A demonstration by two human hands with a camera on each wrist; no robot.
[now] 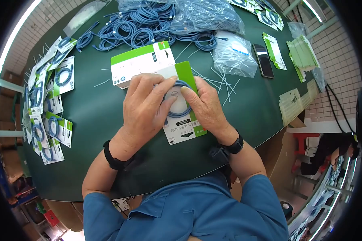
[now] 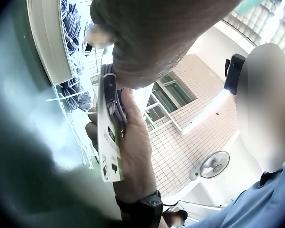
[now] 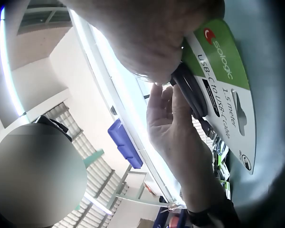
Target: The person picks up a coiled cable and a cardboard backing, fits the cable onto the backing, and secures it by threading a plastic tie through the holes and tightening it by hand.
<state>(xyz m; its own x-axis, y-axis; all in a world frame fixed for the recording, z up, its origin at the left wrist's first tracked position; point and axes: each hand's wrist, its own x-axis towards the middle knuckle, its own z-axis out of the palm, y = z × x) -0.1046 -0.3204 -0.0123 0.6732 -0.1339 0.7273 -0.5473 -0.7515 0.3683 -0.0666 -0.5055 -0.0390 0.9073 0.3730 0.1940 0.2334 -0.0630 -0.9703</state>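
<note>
A green-and-white USB-C cable card is held between both hands over the table, its printed text upside down in the head view. On its face lies a coiled blue-grey USB-C cable. My right hand grips the card's right edge, thumb on the front by the coil and fingers behind. With thumb and fingers my left hand pinches the coil's left and upper side. In the right wrist view the card reads "1.5 meter", and the cable bulges from its face.
Just beyond the hands sits a stack of flat cards. Loose white ties and a plastic bag lie right of it. Blue cables are heaped at the back. Carded cables pile up left; a phone lies right.
</note>
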